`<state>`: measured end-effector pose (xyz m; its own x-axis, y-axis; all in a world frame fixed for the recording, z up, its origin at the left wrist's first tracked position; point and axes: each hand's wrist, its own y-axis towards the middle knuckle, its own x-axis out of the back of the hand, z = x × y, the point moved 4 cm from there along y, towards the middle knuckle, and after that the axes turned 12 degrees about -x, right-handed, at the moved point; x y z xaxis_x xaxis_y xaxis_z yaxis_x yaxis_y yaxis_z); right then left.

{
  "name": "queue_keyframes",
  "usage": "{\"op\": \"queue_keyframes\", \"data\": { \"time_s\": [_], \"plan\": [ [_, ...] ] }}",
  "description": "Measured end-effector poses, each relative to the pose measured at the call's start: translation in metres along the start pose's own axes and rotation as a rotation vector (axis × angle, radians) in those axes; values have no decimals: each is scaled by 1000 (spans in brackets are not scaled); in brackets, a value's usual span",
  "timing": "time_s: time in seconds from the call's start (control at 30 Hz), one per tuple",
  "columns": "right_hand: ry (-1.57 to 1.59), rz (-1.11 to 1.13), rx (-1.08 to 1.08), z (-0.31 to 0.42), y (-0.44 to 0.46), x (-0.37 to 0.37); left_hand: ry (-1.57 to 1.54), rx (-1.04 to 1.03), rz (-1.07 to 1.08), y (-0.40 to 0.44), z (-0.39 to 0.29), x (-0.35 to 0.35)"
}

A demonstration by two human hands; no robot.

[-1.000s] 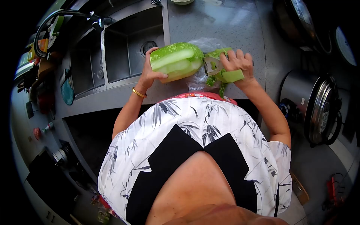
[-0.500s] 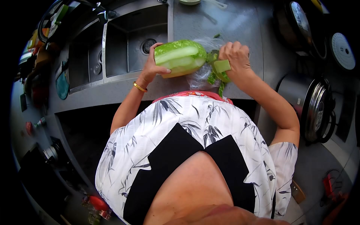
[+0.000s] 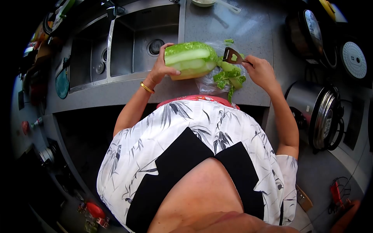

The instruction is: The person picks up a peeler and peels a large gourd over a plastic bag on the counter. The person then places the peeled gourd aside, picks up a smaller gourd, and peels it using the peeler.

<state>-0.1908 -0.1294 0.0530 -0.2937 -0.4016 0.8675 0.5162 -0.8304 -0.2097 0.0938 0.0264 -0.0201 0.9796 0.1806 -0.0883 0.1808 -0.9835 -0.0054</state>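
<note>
A large green gourd (image 3: 190, 60), partly peeled with pale strips along its side, lies sideways over the counter just right of the sink. My left hand (image 3: 161, 68) is wrapped round its left end, thumb on the near side. In my right hand (image 3: 261, 72) is a brown peeler (image 3: 233, 56), its blade end near the gourd's right end but apart from it. Below the peeler, green peelings (image 3: 230, 77) lie heaped on a clear plastic bag (image 3: 208, 83). Another small scrap of peel (image 3: 229, 41) is behind them.
A double steel sink (image 3: 110, 50) is at the left. Toward the back stands a bowl (image 3: 203, 3) with a white-handled utensil (image 3: 229, 6). Appliances line the right, including a silver electric cooker (image 3: 311, 112) and a dark one (image 3: 305, 31). The counter edge (image 3: 128, 94) runs before my body.
My right hand has drawn back to the right and turned, bringing the peeler into plain view. A strip of peel has dropped onto the heap. My left hand still holds the gourd.
</note>
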Motion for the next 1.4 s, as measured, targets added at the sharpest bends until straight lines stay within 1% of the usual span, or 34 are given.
{"op": "queue_keyframes", "data": {
  "time_s": [0.03, 0.13, 0.23, 0.33, 0.43, 0.53, 0.63, 0.73, 0.77, 0.83, 0.87, 0.93, 1.03, 1.13, 1.23, 1.33, 1.4],
  "plan": [
    [164, 92, -65, -4, 1, -5, 10, -5, 2, 1, -1, 1],
    [296, 131, -109, -2, 3, -21, 25, -7, 9, 0, -2, 0],
    [107, -75, -25, 23, 7, -22, 0, 5, 21, 6, -5, -3],
    [-26, -201, 161, 35, 17, -23, -44, -4, 16, 7, -8, -9],
    [-181, -199, 230, 51, 20, -25, -63, -3, 3, 6, -10, -13],
    [-206, -216, 300, 57, 21, -32, -86, 12, -8, 4, -12, -15],
    [-43, -320, 379, 36, 26, -38, -84, 18, -17, 4, -14, -18],
    [-43, 8, 74, -34, 50, -62, -60, 21, -36, 0, -16, -20],
    [-77, -66, 90, -51, 53, -63, -70, 5, -37, -2, -10, -16],
    [-139, -195, 85, -63, 38, -60, -83, 20, -31, -5, -15, -15],
    [-158, -193, 108, -66, 38, -63, -87, 30, -42, -4, -16, -16],
    [-186, -182, 138, -37, 30, -43, -82, 56, -40, -4, -16, -19],
    [-88, -242, 253, -16, 35, -34, -52, 56, -5, -4, -20, -16],
    [79, -122, 252, 9, 46, -35, -34, 46, 23, -4, -24, -20],
    [-72, 14, 245, 32, 44, -32, -25, 42, 19, -5, -26, -22],
    [-34, 72, 79, -10, 50, -41, -49, 37, -3, -5, -24, -23],
    [-174, 41, 110, -33, 38, -47, -103, 45, -22, -9, -23, -18]
  ]
}}
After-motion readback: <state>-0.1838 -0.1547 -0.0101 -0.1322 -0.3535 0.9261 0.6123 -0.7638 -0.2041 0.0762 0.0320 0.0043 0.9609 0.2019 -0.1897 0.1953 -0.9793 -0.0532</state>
